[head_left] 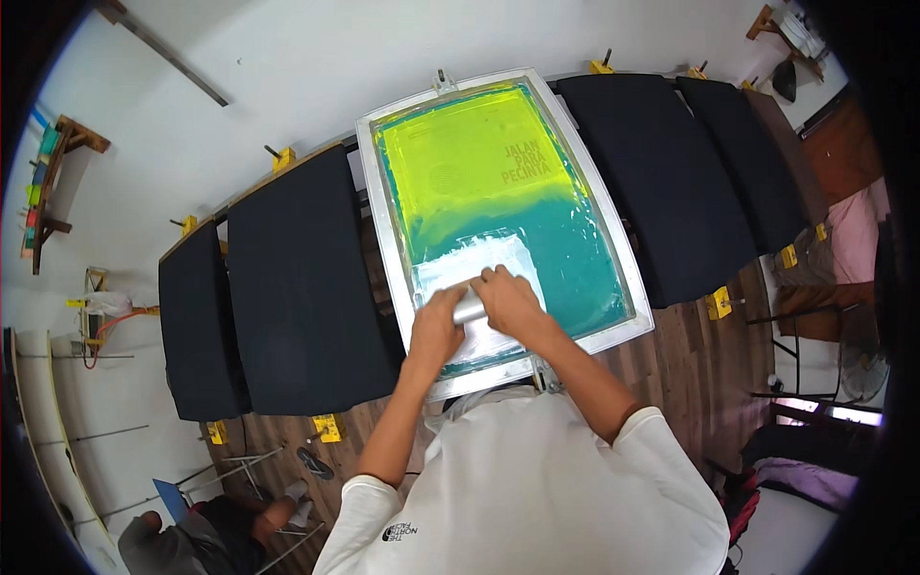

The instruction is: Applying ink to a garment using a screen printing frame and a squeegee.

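My left hand (pixel 437 328) and my right hand (pixel 510 303) are both closed on a silver-coloured squeegee (pixel 470 309), the left at one end and the right further along. It rests near the bottom of a screen-printing frame (pixel 380 192) with a pale metal rim. White ink (pixel 494 251) spreads over the mesh just beyond the squeegee and around it. Further up, the mesh is teal (pixel 575 259), then bright yellow-green (pixel 450 144) with a small block of lettering at the upper right. My hands hide the lower edge of the squeegee.
Black-covered printing boards (pixel 297 287) stand left of the frame, with more black boards (pixel 652 182) to the right. Yellow clamps (pixel 326 427) sit at their ends. A metal hinge clamp (pixel 443 82) holds the frame's far edge. Another person (pixel 187 541) is at lower left, near a sandal (pixel 314 465).
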`<state>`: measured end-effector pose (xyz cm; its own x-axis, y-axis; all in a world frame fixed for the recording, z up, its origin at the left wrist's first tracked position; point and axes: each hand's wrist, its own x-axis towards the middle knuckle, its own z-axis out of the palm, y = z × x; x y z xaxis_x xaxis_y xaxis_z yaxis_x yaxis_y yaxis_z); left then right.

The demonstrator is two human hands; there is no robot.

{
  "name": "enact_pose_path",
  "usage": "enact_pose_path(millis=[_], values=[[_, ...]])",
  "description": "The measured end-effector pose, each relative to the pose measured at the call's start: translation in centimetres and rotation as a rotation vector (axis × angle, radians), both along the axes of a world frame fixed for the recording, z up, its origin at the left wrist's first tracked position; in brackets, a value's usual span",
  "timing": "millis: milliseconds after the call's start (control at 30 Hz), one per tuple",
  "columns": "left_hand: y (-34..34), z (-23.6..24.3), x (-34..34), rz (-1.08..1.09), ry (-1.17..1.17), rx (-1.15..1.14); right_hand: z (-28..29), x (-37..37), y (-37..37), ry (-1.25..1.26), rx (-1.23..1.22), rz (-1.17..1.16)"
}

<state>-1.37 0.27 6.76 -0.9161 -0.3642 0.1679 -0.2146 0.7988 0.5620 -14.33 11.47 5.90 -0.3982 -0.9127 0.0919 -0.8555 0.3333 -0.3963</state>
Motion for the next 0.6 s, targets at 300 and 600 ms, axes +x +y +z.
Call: enact_pose_path(millis=[300,600], values=[[6.0,2.1,5.6,-0.052,-0.252,0.13,0.7,5.8,7.2,-0.115,0.09,0.071],[-1.6,1.2,-1.2,0.011,-0.078,0.002,0.3,-1.1,-1.0,0.016,-0.01,0.06]])
